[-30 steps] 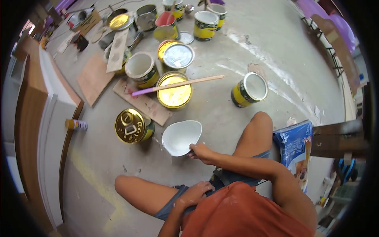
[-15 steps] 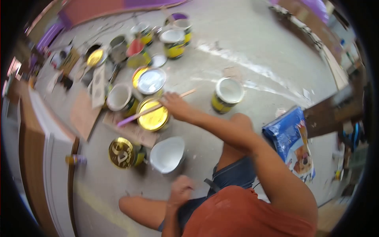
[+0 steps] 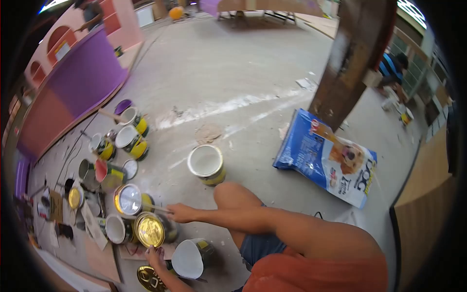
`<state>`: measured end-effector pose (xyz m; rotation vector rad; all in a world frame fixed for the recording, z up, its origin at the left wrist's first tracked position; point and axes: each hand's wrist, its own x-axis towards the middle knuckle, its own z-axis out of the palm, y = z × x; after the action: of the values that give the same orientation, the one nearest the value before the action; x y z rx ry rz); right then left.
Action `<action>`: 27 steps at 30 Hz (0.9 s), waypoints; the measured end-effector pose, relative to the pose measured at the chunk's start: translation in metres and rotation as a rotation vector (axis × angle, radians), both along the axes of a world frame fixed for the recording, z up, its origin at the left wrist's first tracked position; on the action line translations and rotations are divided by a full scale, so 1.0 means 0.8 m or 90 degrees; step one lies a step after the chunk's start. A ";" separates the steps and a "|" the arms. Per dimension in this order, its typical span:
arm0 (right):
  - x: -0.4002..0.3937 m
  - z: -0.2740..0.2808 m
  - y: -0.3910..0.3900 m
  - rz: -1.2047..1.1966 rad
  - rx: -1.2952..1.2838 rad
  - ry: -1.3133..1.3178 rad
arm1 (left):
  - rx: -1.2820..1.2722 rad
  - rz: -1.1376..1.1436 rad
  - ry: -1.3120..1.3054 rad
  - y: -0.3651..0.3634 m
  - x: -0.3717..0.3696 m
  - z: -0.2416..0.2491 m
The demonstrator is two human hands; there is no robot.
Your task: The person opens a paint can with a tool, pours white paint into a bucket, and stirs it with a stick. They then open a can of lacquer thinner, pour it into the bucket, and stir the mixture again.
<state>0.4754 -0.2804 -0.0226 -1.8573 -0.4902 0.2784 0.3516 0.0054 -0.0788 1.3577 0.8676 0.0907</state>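
I see the right hand (image 3: 180, 213) gripping a thin, pale stick (image 3: 158, 208) at the far side of the can (image 3: 150, 230), whose round top shines gold. The left hand (image 3: 155, 256) is by the can's near edge; from my end I can't tell whether it grips.

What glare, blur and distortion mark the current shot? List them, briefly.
Head view: glare on the gold lid and silver lid; head view: slight softness at the right hand and stick; head view: wide-angle distortion, black rounded borders, washed-out lights at top right.
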 end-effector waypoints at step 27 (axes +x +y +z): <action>0.007 -0.020 0.042 0.019 0.017 0.083 | -0.235 0.232 -0.221 -0.021 0.024 0.094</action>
<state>0.4811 -0.2468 -0.0384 -1.7936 -0.4294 0.4081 0.3709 -0.0112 -0.0039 0.7992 0.7801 0.4159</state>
